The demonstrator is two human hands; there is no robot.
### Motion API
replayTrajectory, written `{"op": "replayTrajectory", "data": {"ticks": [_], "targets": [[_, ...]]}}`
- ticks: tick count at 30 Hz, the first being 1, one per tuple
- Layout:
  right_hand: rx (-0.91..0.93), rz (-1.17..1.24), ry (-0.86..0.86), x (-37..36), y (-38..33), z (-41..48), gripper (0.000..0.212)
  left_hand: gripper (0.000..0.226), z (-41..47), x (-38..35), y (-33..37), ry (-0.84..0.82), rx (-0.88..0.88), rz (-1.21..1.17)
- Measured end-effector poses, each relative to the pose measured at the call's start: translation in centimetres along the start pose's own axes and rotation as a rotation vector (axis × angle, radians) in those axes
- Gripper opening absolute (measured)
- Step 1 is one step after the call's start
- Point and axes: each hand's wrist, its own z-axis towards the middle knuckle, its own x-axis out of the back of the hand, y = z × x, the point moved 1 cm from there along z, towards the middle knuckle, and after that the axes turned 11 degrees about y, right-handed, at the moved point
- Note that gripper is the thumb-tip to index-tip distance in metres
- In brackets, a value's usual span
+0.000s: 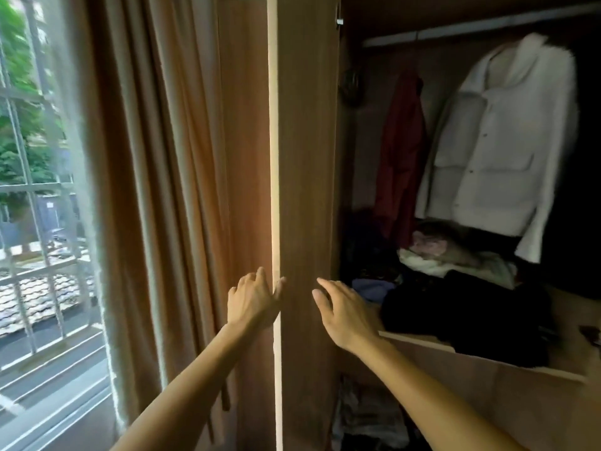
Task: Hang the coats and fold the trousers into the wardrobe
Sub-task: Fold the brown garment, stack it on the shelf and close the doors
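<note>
We see the curtain (156, 190) left of the door (305, 157); right of it, coats (494, 141) hang from a rail (471, 30) above clothes (455, 258) on a shelf (570, 320).

A brown wood-grain wardrobe door (305, 157), its edge banded in pale cream, beside tan curtains (169, 157) and a sheer white net (87, 190). Inside, a white coat (497, 148), a dark red coat (403, 151), a grey rail (481, 29), a black folded garment (465, 314) and blue cloth (370, 286). Outside, green foliage (19, 60) behind white window bars (29, 187).
</note>
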Motion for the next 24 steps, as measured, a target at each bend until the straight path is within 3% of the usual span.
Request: {"op": "replayTrajectory", "data": {"ticks": [9,13,24], "targets": [[-0.122,-0.092,0.058,-1.8,-1.9,1.7,0.047,0.051,2.9,-2.0,-2.1,-0.082,-0.214,-0.102],[-0.15,-0.118,0.069,-1.3,-1.1,1.7,0.048,0.051,2.6,-2.0,-1.5,-0.063,-0.223,-0.195],[-0.203,-0.207,0.132,0.3,2.5,0.9,0.049,0.067,1.2,-3.3,2.2,-0.06,-0.364,-0.269]]}}
